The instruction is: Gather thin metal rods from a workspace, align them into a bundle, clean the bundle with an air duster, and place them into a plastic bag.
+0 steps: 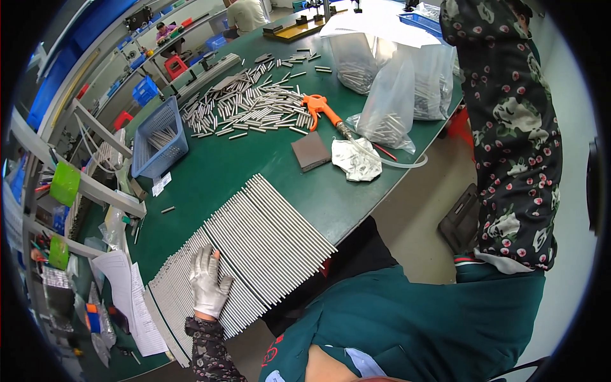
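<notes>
flatly, left hand (209, 284) lies outspread on rods (275, 232); right arm (512, 140) extended, right hand unseen.

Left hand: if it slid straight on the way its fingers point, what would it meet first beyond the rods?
Beyond the long rods, across the green tabletop, the left hand would probably meet the loose short pins first, or clip the blue basket beside them; depth is unclear.

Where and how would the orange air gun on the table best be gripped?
Probably around its slim orange handle, from above and the near side: the orange air gun lies flat, loose metal pins crowd its head, while the handle sits clear of them, with the hose trailing beyond.
</notes>
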Motion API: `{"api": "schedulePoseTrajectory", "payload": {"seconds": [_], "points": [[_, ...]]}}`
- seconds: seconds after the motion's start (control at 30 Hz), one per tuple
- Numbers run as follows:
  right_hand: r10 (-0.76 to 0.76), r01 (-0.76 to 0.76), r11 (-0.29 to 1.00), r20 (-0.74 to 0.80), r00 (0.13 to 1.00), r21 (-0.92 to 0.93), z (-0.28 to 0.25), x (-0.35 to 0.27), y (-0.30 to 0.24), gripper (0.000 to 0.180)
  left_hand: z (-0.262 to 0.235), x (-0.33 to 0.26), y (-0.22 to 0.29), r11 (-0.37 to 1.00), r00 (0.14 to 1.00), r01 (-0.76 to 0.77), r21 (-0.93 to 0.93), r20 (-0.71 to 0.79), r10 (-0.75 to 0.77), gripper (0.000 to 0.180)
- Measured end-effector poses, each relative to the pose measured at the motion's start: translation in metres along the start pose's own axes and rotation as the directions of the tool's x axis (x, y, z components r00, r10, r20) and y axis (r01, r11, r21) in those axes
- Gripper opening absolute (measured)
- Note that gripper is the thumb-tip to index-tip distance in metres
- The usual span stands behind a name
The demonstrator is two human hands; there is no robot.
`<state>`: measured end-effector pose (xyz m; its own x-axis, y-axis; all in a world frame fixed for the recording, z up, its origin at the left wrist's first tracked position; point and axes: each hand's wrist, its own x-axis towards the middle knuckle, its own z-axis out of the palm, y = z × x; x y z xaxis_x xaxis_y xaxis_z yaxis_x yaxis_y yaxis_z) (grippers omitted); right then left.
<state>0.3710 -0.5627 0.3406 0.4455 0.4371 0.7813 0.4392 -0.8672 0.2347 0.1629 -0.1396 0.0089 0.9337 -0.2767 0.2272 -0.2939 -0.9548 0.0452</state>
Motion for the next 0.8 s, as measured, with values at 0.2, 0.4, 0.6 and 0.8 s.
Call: {"api": "schedulePoseTrajectory", "payload": {"seconds": [0.2, 0.4, 0.6, 0.8], "points": [[-0.032, 0.03, 0.999, -0.04, 0.999, -0.039, 0.002, -0.001, -0.002, 0.016, -0.001, 0.002, -0.001, 1.0, 1.0, -0.011, -0.015, -0.006, 0.011, 0.059], [-0.043, 0.043, 0.987, 0.005, 0.999, -0.155, -0.011, -0.006, -0.016, 0.017, -0.005, 0.003, 0.004, 1.0, 1.0, -0.021, -0.017, -0.008, 0.021, 0.059], [-0.049, 0.048, 0.996, -0.005, 0.999, -0.073, 0.004, 0.008, -0.018, 0.016, -0.002, -0.002, 0.001, 1.0, 1.0, 0.006, -0.015, 0.012, -0.006, 0.059], [-0.098, 0.07, 0.983, -0.164, 0.982, -0.168, 0.042, 0.031, 0.01, 0.014, 0.0, -0.002, -0.002, 1.0, 0.998, 0.0, 0.026, 0.056, -0.002, 0.063]]}}
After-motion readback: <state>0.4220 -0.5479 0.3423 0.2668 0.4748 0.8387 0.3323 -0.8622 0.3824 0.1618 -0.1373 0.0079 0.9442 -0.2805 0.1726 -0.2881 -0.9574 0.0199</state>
